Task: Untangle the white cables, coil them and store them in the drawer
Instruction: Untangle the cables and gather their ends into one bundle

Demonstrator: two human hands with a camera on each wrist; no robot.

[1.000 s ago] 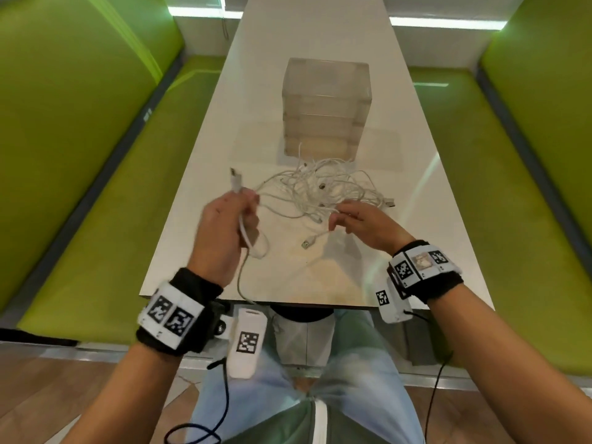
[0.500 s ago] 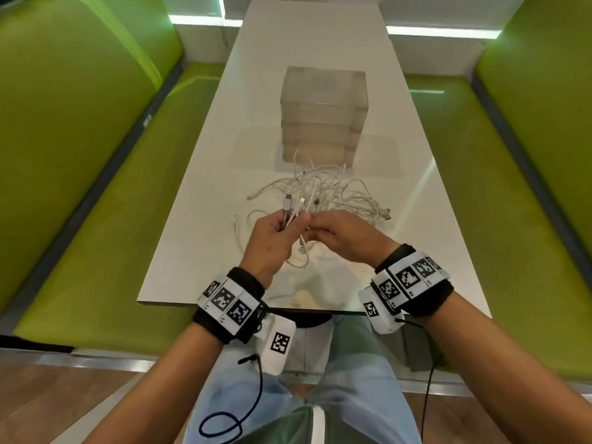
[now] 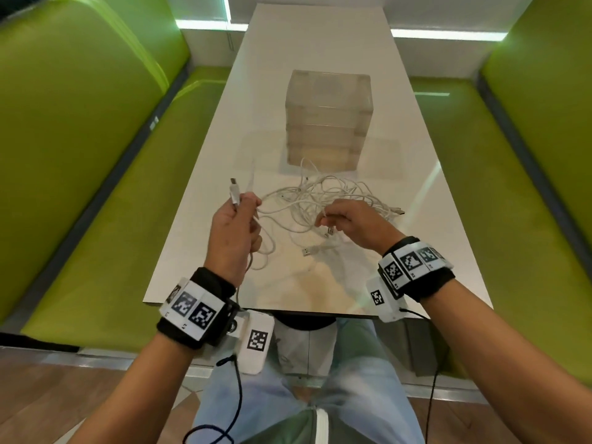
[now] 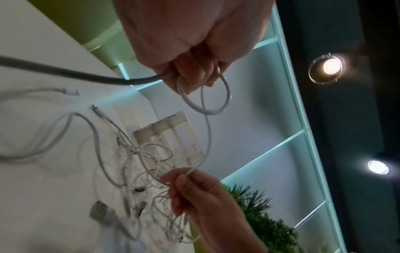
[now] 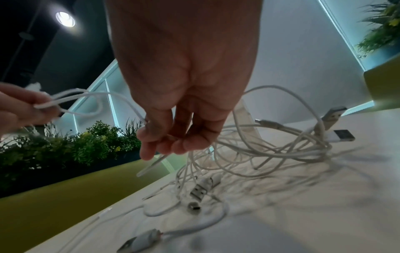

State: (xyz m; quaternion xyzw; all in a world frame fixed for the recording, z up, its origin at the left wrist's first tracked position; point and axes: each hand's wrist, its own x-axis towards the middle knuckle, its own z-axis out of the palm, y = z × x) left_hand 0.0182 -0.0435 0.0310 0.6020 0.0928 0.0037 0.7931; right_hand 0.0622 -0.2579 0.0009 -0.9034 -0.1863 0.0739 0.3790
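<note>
From the head cam we've got the left hand [image 3: 235, 232] raised over the near left part of the white counter [image 3: 205, 174], fingers curled round one white cable [image 3: 256, 248]. Its USB plug [image 3: 234, 184] sticks up out of the fist, long axis roughly upright and tipped a bit away from us, and the slack hangs in a loop below the hand. The right hand [image 3: 352, 224] is over to the right, pinching a strand at the near edge of the tangled cable pile [image 3: 326, 195]. That pile sits mid-counter, just in front of the clear plastic drawer unit [image 3: 328, 120], and all the drawers look closed. One loose plug [image 3: 309, 251] lies flat near the right hand, pointing left.

Left wrist cam: fingers [image 4: 194, 71] wrapped round a small loop [image 4: 205, 99], with the strand running down from it to the other hand's pinch.

Right wrist cam: thumb and fingertips [image 5: 166, 142] pressed together on the thin strand, which arcs left to the other hand. Below, the tangle spreads across the counter with a few plugs poking out in different directions. Green bench seats [image 3: 96, 193] run along both sides.
</note>
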